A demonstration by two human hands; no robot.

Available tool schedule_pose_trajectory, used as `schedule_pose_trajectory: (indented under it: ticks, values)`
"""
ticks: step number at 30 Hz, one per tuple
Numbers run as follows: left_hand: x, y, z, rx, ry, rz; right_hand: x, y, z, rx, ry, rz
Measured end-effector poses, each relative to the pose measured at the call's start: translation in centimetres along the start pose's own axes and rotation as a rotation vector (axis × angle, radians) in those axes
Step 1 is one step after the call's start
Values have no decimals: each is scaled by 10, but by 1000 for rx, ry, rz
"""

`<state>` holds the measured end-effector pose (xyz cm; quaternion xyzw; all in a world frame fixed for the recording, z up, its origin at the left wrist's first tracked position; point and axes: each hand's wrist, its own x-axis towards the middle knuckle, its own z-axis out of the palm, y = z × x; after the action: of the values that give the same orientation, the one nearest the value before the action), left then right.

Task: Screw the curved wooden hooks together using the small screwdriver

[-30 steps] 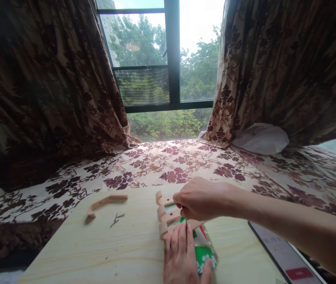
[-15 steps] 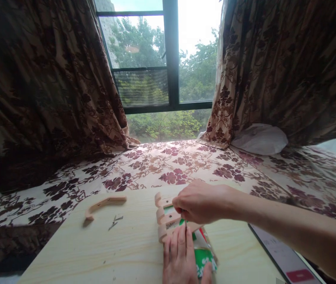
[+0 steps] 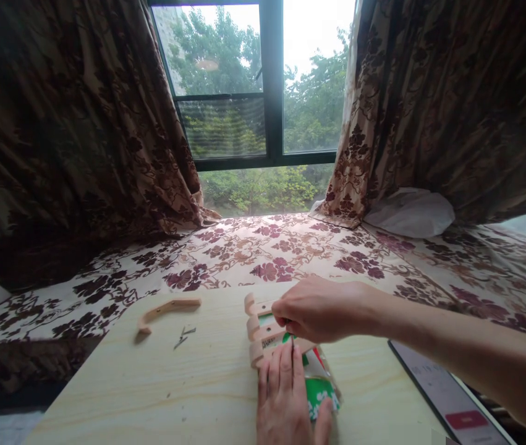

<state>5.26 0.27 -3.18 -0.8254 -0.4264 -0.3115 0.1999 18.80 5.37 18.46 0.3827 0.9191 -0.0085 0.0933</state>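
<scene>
Since the earlier frame, only the view dips. Left hand (image 3: 284,395) lies flat, fingers together, over green packet (image 3: 322,397) and nearest curved wooden pieces (image 3: 256,329), presumably steadying them; right hand (image 3: 311,309), curled beyond it, pinches thin dark shaft (image 3: 292,342).

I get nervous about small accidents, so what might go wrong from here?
The thin tool in the right hand could slip and poke the left hand, whose fingertips lie close by. The small metal bits, loose on the table, might scatter if it is bumped.
</scene>
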Motion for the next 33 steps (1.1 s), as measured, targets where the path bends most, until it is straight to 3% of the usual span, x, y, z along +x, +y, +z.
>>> schedule_pose_trajectory:
  ticks: [10,17,25,33]
  values:
    - [1,-2,-4,41,-10,39,2,-2,4,-14,35,87]
    - [2,-1,-7,38,-26,41,-2,0,0,24,-11,-21]
    - [2,-2,-7,39,-27,45,-2,3,6,16,18,54]
    - [3,0,-10,39,-46,32,-3,4,8,17,-4,-24]
